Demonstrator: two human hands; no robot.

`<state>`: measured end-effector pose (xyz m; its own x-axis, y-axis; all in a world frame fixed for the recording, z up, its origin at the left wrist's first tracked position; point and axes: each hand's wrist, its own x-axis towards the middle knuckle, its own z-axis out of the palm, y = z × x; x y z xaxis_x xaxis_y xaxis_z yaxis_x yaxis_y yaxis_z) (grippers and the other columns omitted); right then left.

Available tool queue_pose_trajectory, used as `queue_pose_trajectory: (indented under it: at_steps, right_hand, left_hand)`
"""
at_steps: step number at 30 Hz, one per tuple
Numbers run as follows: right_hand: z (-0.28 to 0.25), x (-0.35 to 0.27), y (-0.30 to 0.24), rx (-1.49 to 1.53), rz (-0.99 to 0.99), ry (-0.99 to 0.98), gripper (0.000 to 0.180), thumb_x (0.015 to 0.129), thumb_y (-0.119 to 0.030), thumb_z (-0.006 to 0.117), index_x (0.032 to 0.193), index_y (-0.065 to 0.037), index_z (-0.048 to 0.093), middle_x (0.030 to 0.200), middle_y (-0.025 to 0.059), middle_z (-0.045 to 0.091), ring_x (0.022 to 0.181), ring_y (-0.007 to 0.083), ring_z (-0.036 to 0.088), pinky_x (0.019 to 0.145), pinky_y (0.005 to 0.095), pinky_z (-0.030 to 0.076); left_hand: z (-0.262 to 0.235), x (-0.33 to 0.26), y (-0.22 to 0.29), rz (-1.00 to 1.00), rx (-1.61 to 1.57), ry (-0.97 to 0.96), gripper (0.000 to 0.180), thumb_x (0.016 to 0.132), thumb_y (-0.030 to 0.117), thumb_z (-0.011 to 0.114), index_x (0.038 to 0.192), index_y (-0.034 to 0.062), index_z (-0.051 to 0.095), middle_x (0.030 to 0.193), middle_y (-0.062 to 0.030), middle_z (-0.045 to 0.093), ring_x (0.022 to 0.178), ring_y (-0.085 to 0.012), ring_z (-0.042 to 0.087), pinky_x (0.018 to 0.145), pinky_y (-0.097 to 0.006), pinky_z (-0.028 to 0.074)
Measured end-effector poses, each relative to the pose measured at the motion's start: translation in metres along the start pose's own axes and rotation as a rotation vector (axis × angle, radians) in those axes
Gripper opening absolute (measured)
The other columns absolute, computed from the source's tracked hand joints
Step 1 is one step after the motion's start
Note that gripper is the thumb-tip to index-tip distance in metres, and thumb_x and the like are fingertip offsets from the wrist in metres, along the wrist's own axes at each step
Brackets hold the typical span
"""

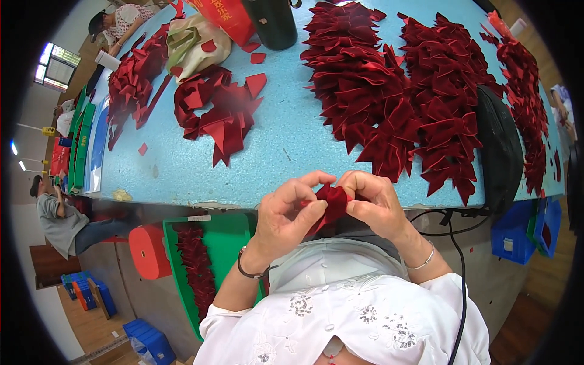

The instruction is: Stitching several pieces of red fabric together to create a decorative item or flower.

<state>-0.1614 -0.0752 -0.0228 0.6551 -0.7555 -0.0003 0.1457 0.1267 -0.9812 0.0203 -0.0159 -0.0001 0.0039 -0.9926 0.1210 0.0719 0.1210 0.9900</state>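
Between both hands, in front of my chest at the table's near edge, is a dark red velvet bow (334, 204). My left hand (291, 204) pinches its left side with thumb and fingers. On its right side my right hand (372, 199) grips the cloth in the same way. Fingers hide parts of the bow. Beyond my hands, long overlapping rows of finished-looking velvet bows (359, 79) lie on the light blue table (274, 152). Further left is a loose heap of red velvet strips (225, 115).
A green crate (237, 234) with red bows stands below the table edge, beside a red roll (149, 251). A black bag (500, 149) rests at the table's right. A dark cup (272, 24) and a cream cloth bag (198, 45) stand at the back. Other people (58, 216) work nearby.
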Motion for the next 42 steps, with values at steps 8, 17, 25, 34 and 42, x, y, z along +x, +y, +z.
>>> queue_pose_trajectory:
  at_steps: [8,17,25,34,42]
  right_hand:
    - [0.007,0.004,-0.003,0.196,0.006,-0.018,0.005,0.073,-0.005,0.053,0.071,-0.002,0.049,0.073,-0.0016,0.049,0.062,0.0044,0.041,0.054,0.0196,0.033]
    - [0.012,0.010,-0.013,0.390,0.028,-0.013,0.010,0.074,-0.005,0.061,0.073,0.000,0.053,0.084,0.0067,0.056,0.073,0.0115,0.050,0.066,0.0245,0.041]
    - [0.013,0.011,-0.012,-0.122,-0.111,0.126,0.014,0.068,0.002,0.070,0.076,0.001,0.059,0.082,0.0055,0.060,0.071,0.0114,0.056,0.062,0.0242,0.045]
    - [0.016,0.015,0.000,-0.566,-0.390,0.306,0.023,0.062,0.002,0.072,0.079,0.000,0.057,0.080,0.0098,0.058,0.073,0.0195,0.056,0.063,0.0286,0.046]
    - [0.013,0.024,0.014,-0.839,-0.666,0.367,0.029,0.062,0.002,0.069,0.087,0.001,0.054,0.080,0.0106,0.058,0.070,0.0243,0.055,0.061,0.0302,0.045]
  left_hand:
    - [-0.015,0.005,-0.005,-0.006,-0.111,-0.197,0.011,0.084,0.008,0.059,0.079,0.0012,0.051,0.105,-0.0164,0.058,0.059,-0.0012,0.040,0.052,-0.015,0.035]
    - [-0.012,0.007,-0.005,0.034,-0.262,-0.052,0.013,0.086,0.009,0.060,0.081,0.0013,0.051,0.100,-0.0135,0.059,0.058,-0.0007,0.040,0.050,-0.015,0.033]
    - [-0.016,0.009,-0.001,0.037,-0.150,-0.022,0.012,0.087,0.008,0.059,0.083,0.0010,0.050,0.102,-0.0142,0.059,0.058,-0.0003,0.041,0.049,-0.015,0.034]
    - [-0.006,0.008,-0.020,0.109,0.027,0.098,0.012,0.087,0.008,0.059,0.086,0.0000,0.050,0.104,-0.0145,0.059,0.060,-0.0015,0.045,0.051,-0.015,0.038]
    - [-0.002,0.009,-0.025,0.116,0.142,0.138,0.013,0.087,0.008,0.059,0.088,0.0000,0.049,0.105,-0.0150,0.059,0.061,-0.0026,0.047,0.053,-0.016,0.039]
